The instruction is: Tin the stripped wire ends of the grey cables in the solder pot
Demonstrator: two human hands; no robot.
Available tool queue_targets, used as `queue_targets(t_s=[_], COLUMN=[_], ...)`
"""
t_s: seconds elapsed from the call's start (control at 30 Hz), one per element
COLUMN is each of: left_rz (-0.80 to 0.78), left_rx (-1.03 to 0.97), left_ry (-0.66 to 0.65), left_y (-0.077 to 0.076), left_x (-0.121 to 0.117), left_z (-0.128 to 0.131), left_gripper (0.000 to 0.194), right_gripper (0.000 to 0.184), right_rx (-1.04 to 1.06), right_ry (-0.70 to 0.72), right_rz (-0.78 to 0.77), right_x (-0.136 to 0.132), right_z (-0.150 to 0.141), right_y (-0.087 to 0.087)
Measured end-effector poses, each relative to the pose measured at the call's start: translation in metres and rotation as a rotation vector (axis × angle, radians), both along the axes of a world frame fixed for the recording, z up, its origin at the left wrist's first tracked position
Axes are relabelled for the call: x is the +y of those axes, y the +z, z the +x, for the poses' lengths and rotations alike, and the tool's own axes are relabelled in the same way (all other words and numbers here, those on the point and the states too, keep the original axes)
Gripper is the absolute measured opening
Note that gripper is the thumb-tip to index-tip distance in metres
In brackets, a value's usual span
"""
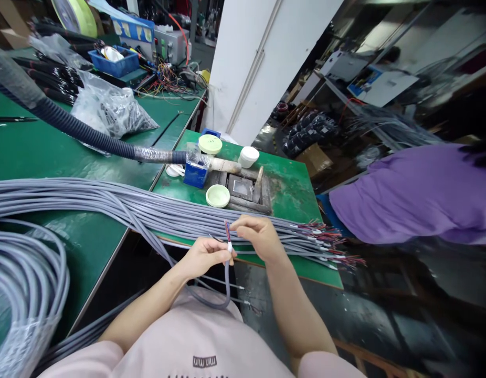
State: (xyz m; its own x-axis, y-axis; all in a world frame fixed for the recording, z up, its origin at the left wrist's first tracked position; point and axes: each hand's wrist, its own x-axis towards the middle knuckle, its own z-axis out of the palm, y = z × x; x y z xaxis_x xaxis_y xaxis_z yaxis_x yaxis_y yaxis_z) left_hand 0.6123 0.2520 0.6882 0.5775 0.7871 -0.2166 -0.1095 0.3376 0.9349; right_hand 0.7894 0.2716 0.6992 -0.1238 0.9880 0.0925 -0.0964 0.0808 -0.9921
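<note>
In the head view, my left hand (209, 255) pinches the end of a grey cable (226, 278) just below its bared wires. A white band (229, 246) wraps the cable there, and thin red and dark wires (228, 230) stick up from it. My right hand (259, 237) is at the upper part of these wires, its thumb and bent fingers close together around the tips. From my left hand the cable loops down in front of my shirt. Behind both hands lies a thick bundle of grey cables (180, 212), its stripped wire ends (325, 239) fanned out at the right.
A solder pot (243, 187) sits in a frame beyond the bundle, with an extraction hose (93, 137) reaching it. Around it stand a pale green dish (218, 196), a round tin (210, 144) and a white cup (249, 156). Coiled cables (22, 278) lie left. A person in purple (416, 194) is at right.
</note>
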Motion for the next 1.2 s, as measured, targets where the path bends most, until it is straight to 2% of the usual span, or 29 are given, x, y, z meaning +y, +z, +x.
queue_targets(t_s=[0.07,0.17,0.33,0.43,0.53,0.63,0.77,0.87,0.93,1.0,1.1,1.17,1.2], left_rz=[0.003,-0.008,-0.035,-0.085,-0.166,-0.217,-0.264,-0.262,-0.219,-0.11,0.214,0.428,0.489], left_rx=[-0.011,-0.013,-0.076,-0.138,-0.189,-0.218,-0.277,-0.294,-0.279,-0.23,-0.054,0.007,-0.013], left_ry=[-0.019,0.008,0.137,0.195,0.256,0.307,0.327,0.322,0.342,0.357,0.301,0.147,-0.003], left_y=[0.0,-0.002,-0.013,-0.016,-0.013,-0.007,-0.002,-0.002,-0.001,0.003,0.019,0.035,0.043], left_x=[-0.001,-0.002,-0.002,0.0,0.004,0.008,0.012,0.013,0.011,0.008,0.002,-0.001,-0.002], left_z=[0.001,0.0,-0.005,-0.004,-0.002,0.0,0.003,0.006,0.005,0.001,-0.012,-0.023,-0.028], left_gripper=[0.035,0.033,0.03,0.031,0.035,0.038,0.036,0.033,0.034,0.039,0.027,0.016,0.015], right_gripper=[0.008,0.011,0.006,0.006,0.009,0.021,0.043,0.043,0.038,0.032,0.026,0.024,0.023], right_rx=[-0.046,0.01,0.193,0.17,0.044,-0.179,-0.515,-0.644,-0.672,-0.677,-0.628,-0.58,-0.562], right_ry=[0.03,-0.062,-0.235,-0.284,-0.333,-0.329,-0.156,-0.074,-0.137,-0.316,-0.607,-0.667,-0.648], right_rz=[0.008,0.015,0.065,0.12,0.212,0.406,0.728,0.87,0.879,0.825,0.675,0.599,0.589], right_x=[-0.005,-0.008,-0.011,-0.014,-0.021,-0.03,-0.038,-0.032,-0.022,-0.007,0.017,0.032,0.039], right_z=[-0.008,-0.018,-0.026,-0.026,-0.02,-0.013,-0.011,-0.01,-0.004,0.007,0.025,0.03,0.031], right_y=[0.005,0.007,-0.012,-0.025,-0.031,-0.033,-0.038,-0.041,-0.039,-0.031,-0.017,-0.009,-0.007])
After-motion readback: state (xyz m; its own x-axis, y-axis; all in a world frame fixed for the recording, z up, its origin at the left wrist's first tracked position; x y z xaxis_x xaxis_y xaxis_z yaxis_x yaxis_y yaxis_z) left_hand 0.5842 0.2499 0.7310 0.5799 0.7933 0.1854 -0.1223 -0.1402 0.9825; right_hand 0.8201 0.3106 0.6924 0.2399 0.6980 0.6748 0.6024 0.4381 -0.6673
